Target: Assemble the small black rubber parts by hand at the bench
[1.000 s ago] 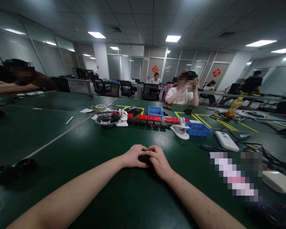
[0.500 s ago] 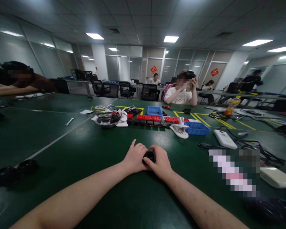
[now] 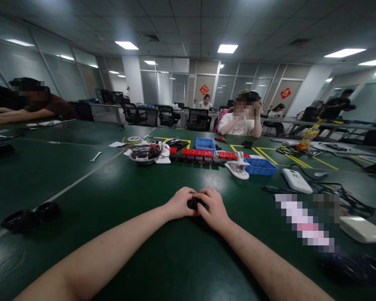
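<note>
A small black round part point(image 3: 192, 203) sits between my two hands, low over the green table point(image 3: 150, 259). My left hand point(image 3: 182, 203) grips it from the left, fingers curled around its far side. From the right, my right hand point(image 3: 213, 205) closes on it, with the thumb at the near side and the fingers over the top. Much of the part is covered by the fingers, so its exact kind cannot be made out.
Beyond my hands lie red and black socket strips point(image 3: 203, 154), a white clamp point(image 3: 238, 167), a metal bowl point(image 3: 144, 161) of wires and a blue bin point(image 3: 261, 166). Left are a wrench point(image 3: 96, 157) and black round pieces point(image 3: 21, 220); right, a white device point(image 3: 297, 180) and cables.
My fingers have shifted over the black part; its round opening, visible before, is now mostly covered. My left thumb no longer sticks up. The whole view has moved slightly.
</note>
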Demonstrator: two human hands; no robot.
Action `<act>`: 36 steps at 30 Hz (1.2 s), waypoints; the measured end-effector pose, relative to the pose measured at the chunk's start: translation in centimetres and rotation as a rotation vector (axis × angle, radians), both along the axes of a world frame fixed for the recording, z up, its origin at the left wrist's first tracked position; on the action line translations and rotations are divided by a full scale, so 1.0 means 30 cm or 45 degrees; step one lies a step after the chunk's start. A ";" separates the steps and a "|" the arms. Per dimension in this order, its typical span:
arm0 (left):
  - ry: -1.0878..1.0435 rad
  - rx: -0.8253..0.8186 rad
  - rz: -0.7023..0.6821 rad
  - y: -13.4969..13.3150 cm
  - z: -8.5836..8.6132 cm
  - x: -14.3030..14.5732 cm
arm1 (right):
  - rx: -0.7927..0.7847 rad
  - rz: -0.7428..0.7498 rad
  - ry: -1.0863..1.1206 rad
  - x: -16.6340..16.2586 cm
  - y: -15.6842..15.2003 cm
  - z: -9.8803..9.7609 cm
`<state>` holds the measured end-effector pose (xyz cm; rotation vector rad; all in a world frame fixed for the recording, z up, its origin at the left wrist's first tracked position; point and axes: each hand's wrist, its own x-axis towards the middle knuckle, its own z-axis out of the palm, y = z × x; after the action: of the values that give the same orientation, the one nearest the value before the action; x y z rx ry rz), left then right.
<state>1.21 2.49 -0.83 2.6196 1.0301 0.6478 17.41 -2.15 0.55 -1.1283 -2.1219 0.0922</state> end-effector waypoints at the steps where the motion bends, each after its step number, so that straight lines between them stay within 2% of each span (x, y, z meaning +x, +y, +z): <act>1: -0.003 -0.005 -0.012 0.004 -0.003 -0.003 | 0.002 0.033 -0.001 0.003 0.001 0.002; 6: 0.012 -0.029 -0.027 0.019 -0.024 -0.011 | 0.016 0.189 -0.008 0.006 -0.002 0.012; 10: 0.028 -0.034 -0.004 0.016 -0.028 -0.008 | 0.050 0.230 -0.029 -0.007 -0.024 0.019; 13: 0.041 -0.029 0.003 0.004 -0.023 -0.004 | 0.091 0.188 -0.028 -0.012 -0.036 0.017; 17: 0.026 -0.008 0.051 -0.014 -0.014 0.001 | 0.113 0.019 0.010 -0.006 -0.024 -0.004; 21: -0.010 0.023 0.146 -0.027 -0.006 0.006 | 0.062 -0.174 0.034 -0.003 0.004 -0.033; 24: -0.020 0.042 0.185 -0.031 -0.002 0.008 | 0.014 -0.246 0.027 -0.008 0.016 -0.045; 29: -0.019 0.041 0.167 -0.023 -0.007 0.007 | -0.032 -0.253 0.009 -0.011 0.014 -0.040; 36: -0.045 0.040 0.111 -0.011 -0.011 0.003 | -0.022 -0.138 0.010 0.000 0.006 -0.019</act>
<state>1.31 2.16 -1.15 2.5922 1.1377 0.7332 17.41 -1.96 -0.03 -1.2485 -2.0527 0.0647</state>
